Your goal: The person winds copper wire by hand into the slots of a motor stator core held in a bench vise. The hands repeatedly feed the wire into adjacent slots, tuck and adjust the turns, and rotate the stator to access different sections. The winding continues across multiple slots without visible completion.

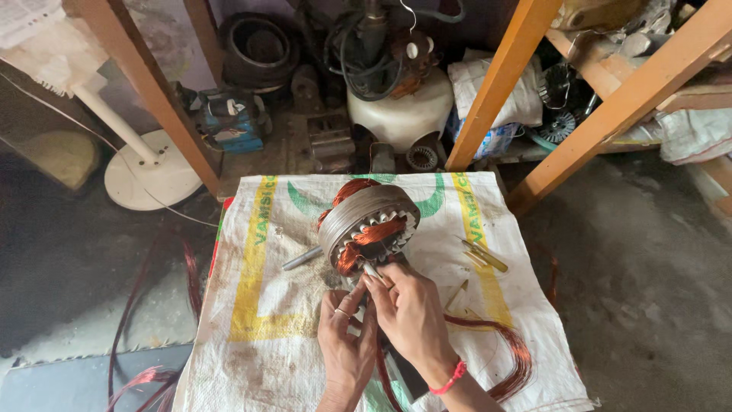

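A motor stator (369,226), a grey metal ring wound with copper wire, stands tilted at the middle of a white woven sack (267,336) spread over a low table. The right hand (408,309) pinches something small at its lower rim, fingertips closed, and the left hand (345,343) curls just beside it, touching; what it holds cannot be told. Loose copper wire (511,355) loops to the right, near a yellow-handled tool (482,255).

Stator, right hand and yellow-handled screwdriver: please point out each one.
stator (364,207), head view, grey outer ring.
right hand (412,311), head view, back of hand.
yellow-handled screwdriver (486,258), head view, on its handle.
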